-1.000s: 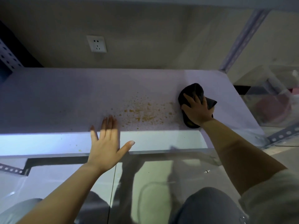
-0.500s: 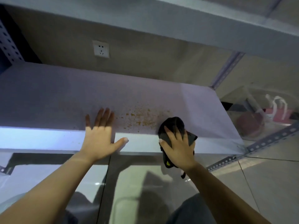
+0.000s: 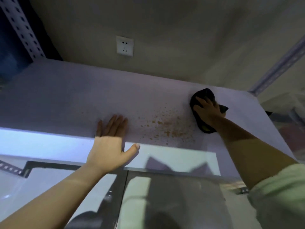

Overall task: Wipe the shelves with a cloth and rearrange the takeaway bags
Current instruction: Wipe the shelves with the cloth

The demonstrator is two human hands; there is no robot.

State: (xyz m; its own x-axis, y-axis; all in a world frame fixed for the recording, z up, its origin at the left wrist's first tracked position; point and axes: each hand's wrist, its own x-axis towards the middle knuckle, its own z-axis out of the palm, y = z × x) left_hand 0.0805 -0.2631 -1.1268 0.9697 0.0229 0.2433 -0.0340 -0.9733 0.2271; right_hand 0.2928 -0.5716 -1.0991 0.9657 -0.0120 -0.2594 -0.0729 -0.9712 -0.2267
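**Wiping a stained shelf, cloth at the far right**

You are looking down at a pale shelf [image 3: 66, 100] set against a wall with a white socket [image 3: 124, 46]. Your right hand [image 3: 207, 111] lies flat on a dark cloth [image 3: 204, 95] at the back right of the shelf, fingers [image 3: 200, 102] spread and fairly straight, pressing the cloth down and not curled round it. Your left hand [image 3: 110, 138] rests palm down on the front edge of the shelf, fingers straight and together, thumb out to the side, holding nothing.

Between your two hands lies a scatter of orange-brown specks [image 3: 166, 124], just left of the cloth and not yet covered by it. The specks run toward the front lip.

The cloth looks soft, limp and light; it is bunched under your palm, with a small yellow patch showing at its near end. A cloth like this will likely fold or slide out from under a loose hand, so pressure through the palm and fingertips at its middle seems the surest way to drive it. The specks look dried on, so firm passes may be needed.

A perforated metal upright [image 3: 24, 30] stands at the back left. At the far right, beyond the shelf end, blurred shapes show; you cannot tell from here whether they are the takeaway bags.
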